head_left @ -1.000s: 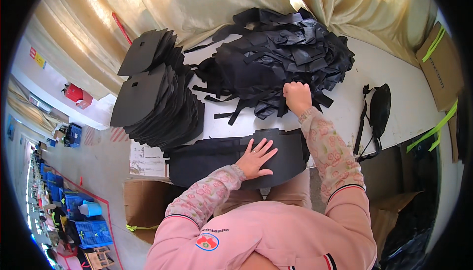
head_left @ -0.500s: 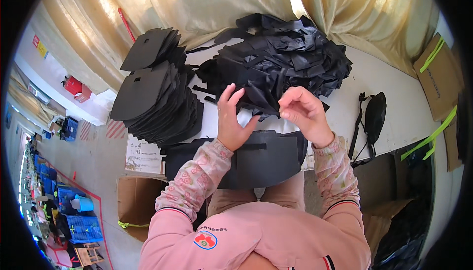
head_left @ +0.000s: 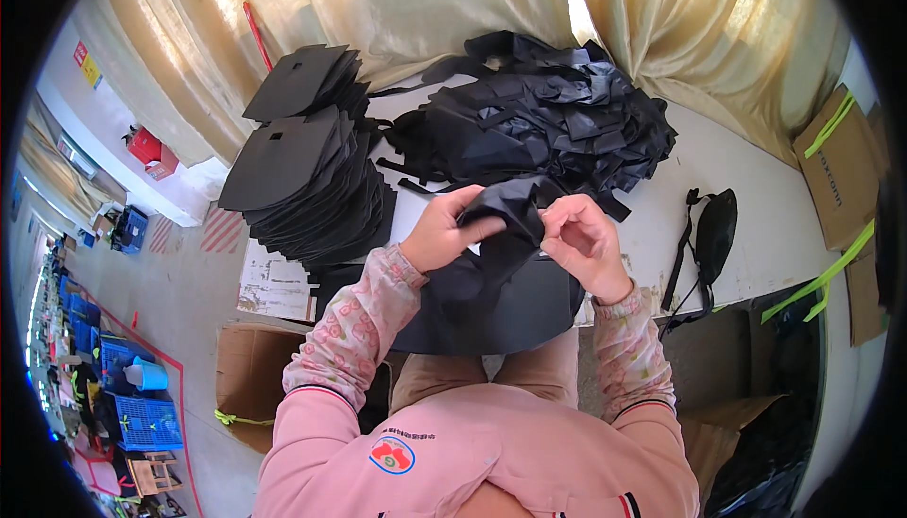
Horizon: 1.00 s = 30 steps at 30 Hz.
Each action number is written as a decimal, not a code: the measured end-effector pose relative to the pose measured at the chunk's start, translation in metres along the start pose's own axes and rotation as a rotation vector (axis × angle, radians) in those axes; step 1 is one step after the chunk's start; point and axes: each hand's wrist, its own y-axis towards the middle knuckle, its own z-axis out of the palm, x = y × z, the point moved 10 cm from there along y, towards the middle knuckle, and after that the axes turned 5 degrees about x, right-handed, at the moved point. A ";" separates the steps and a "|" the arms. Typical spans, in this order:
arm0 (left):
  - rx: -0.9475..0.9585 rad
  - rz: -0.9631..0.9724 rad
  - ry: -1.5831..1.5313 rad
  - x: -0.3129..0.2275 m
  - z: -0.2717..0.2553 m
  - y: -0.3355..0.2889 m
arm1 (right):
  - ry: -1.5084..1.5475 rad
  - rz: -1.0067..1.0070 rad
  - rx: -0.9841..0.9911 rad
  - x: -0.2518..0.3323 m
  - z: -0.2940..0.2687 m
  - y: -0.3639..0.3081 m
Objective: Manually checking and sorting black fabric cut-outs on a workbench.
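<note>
A thin, creased piece of black fabric hangs between my hands above the table's front edge. My left hand grips its left side, thumb in front and fingers partly behind the cloth. At its right edge my right hand pinches the fabric between thumb and fingertips. Under my hands a dark, curved black panel lies over the front edge, above my lap; the fabric covers part of it. Beyond my hands spreads a heaped pile of black fabric pieces with straps sticking out.
Stacked black panels with small slots stand at the left on the white table. A black strapped pouch-like item lies at the right. Cardboard boxes are below left and at the far right. Curtains hang behind.
My left hand, spread beside the pile before, has closed on the fabric. The black piece has come off the pile toward me, over the panel. My right hand still pinches, slightly nearer me.
</note>
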 end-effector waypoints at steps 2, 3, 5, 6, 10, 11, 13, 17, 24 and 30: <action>-0.091 0.089 0.062 -0.010 -0.010 -0.002 | -0.205 -0.005 -0.030 -0.001 -0.009 -0.002; -0.142 0.118 0.052 -0.013 -0.018 -0.003 | -0.405 -0.009 -0.060 0.003 -0.012 -0.001; -0.230 0.119 0.020 -0.015 -0.028 -0.007 | -0.548 -0.075 -0.116 0.021 -0.010 -0.001; -0.225 0.120 0.017 -0.021 -0.026 -0.004 | -0.693 -0.141 -0.180 0.040 -0.008 -0.001; -0.220 0.095 0.168 -0.040 -0.014 0.001 | -1.151 -0.253 -0.046 0.082 0.060 0.027; -0.228 0.268 0.509 -0.070 -0.005 0.000 | -1.151 -0.248 -0.048 0.084 0.067 0.032; -0.255 0.498 0.951 -0.097 0.012 -0.008 | -1.207 -0.142 0.025 0.075 0.075 0.046; -0.378 0.444 0.787 -0.097 -0.011 -0.008 | -0.970 -0.105 -0.042 0.066 0.043 0.052; 0.049 -0.183 -0.374 0.074 -0.003 -0.011 | -0.290 -0.126 -0.061 0.082 0.012 0.049; 0.466 -0.154 -0.436 0.082 0.091 -0.006 | -0.085 -0.153 -0.035 0.101 0.023 0.035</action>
